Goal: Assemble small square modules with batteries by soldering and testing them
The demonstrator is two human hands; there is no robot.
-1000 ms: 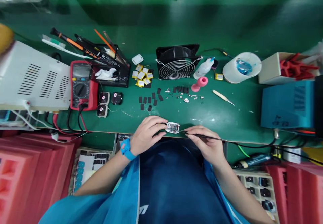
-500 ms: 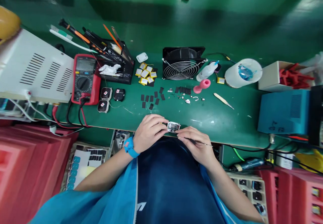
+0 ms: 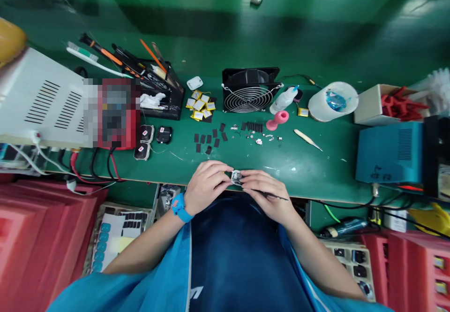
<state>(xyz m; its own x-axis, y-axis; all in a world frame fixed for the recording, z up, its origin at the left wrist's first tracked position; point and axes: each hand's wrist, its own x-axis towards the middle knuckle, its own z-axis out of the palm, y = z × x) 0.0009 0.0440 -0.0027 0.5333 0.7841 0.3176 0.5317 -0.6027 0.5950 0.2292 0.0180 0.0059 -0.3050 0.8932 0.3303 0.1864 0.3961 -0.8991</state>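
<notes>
- The small clear part (image 3: pixel 236 177) is pinched between the fingers of the left hand (image 3: pixel 207 185) and the right hand (image 3: pixel 266 194), at the near edge of the green worktop (image 3: pixel 316 162).
- A thin black tool (image 3: pixel 276 195) is also gripped by the right hand's fingers.
- The part could be dropped off the edge into the lap if the pinch is loosened.
- The part could be scratched if the tool slips.
- The tiny loose bits (image 3: pixel 260 138) farther back could be knocked away by a sleeve.

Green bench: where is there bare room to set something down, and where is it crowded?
Bare mat lies right of the right hand, between the pale stick and the blue box. The far mat beyond the fan is mostly bare. Crowded: black squares, small parts, yellow packs. The left hand holds a small part.
</notes>
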